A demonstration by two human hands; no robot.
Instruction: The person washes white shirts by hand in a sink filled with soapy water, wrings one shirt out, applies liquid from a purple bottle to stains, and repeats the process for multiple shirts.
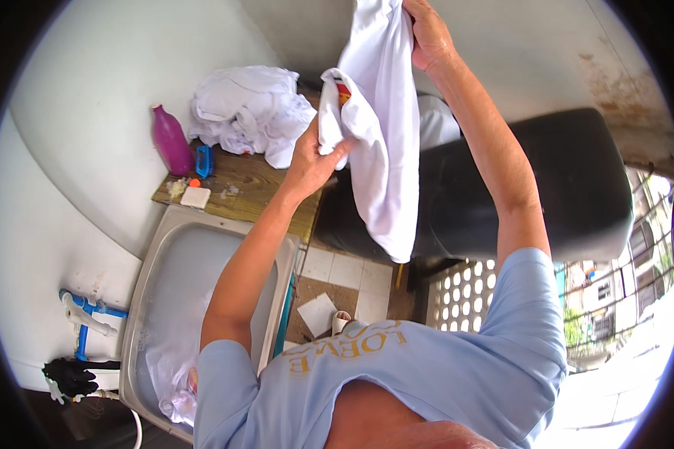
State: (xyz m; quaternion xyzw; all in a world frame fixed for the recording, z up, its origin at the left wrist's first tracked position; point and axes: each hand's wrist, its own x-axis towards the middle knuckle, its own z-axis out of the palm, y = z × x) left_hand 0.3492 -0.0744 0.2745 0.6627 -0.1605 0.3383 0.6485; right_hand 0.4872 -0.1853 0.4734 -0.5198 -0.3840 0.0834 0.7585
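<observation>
A white garment (382, 127) hangs stretched between my two hands, its lower end dangling free. A small red and yellow patch shows inside a fold near my left hand. My left hand (312, 163) is closed on a bunched part of it, thumb pressed over the cloth. Higher up, my right hand (431, 36) is raised and grips the garment's edge close to the top of the view; its fingertips are partly hidden. What kind of garment it is, I cannot tell. A heap of white laundry (247, 108) lies on the wooden counter (266, 191), left of the held cloth.
A metal sink (153, 299) holds cloudy water and submerged white cloth (168, 385). On the counter stand a purple bottle (172, 142), a blue brush (204, 161) and a white soap bar (195, 197). Blue pipes (90, 307) run along the left wall. A black padded seat (532, 187) stands right.
</observation>
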